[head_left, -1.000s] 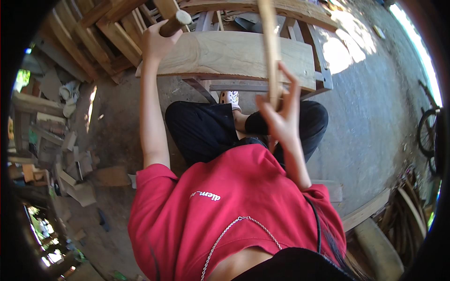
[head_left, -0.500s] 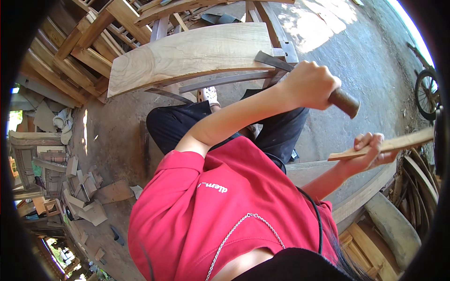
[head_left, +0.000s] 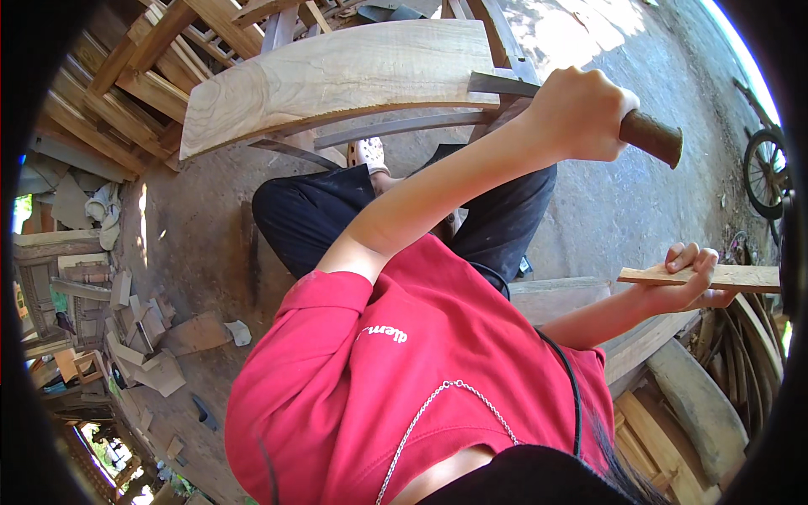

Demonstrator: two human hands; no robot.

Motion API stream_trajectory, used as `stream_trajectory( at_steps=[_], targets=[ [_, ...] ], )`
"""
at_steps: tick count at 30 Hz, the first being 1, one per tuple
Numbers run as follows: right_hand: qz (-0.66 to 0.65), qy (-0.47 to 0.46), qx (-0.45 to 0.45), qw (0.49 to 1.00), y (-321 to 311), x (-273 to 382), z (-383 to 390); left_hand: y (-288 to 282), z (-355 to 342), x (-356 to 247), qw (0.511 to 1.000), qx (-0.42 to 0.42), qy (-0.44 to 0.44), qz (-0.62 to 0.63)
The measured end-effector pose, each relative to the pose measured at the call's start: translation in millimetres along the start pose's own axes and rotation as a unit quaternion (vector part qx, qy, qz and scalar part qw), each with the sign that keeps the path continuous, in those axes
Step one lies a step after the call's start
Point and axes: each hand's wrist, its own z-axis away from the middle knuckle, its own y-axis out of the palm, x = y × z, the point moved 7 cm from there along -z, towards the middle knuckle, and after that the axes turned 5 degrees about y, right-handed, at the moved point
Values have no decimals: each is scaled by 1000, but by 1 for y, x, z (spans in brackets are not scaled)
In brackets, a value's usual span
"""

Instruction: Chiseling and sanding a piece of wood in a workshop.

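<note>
My left arm reaches across to the right, and my left hand (head_left: pixel 581 114) is closed around a chisel (head_left: pixel 652 141). Its flat dark blade points left and overlaps the right end of a pale curved plank (head_left: pixel 337 71); whether the two touch I cannot tell. The brown round handle sticks out on the other side of my fist. Lower at the right, my right hand (head_left: pixel 694 273) grips a flat strip of wood (head_left: pixel 745 279) near its left end, fingers curled over the top. The strip lies roughly level, apart from the chisel.
A wooden frame (head_left: pixel 404 130) is under the plank, in front of my knees. Wooden furniture parts (head_left: pixel 126 93) are stacked at the far left. Offcuts (head_left: pixel 147 337) litter the floor on the left. Beside me at the right lie a long beam (head_left: pixel 644 341) and curved boards; a wheel (head_left: pixel 766 172) stands beyond.
Both hands have shifted to the right in view, the chisel also a little upward. The strip of wood has levelled out from its slant. The plank sits slightly higher and further left in view.
</note>
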Motion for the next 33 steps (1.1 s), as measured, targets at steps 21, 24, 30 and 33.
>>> stream_trajectory(
  at_steps=[21, 24, 30, 33],
  targets=[
    [268, 137, 181, 936, 57, -11, 0, -15, -16, 22, 985, -128, -91, 66],
    [168, 120, 153, 966, 30, -13, -35, -21, -16, 21, 984, -149, -73, 71],
    [231, 154, 360, 891, 79, -16, 22, -5, -16, 23, 991, -99, -89, 19],
    [276, 126, 240, 922, 58, -10, -15, -6, -14, 23, 991, -97, -87, 14]
  ],
)
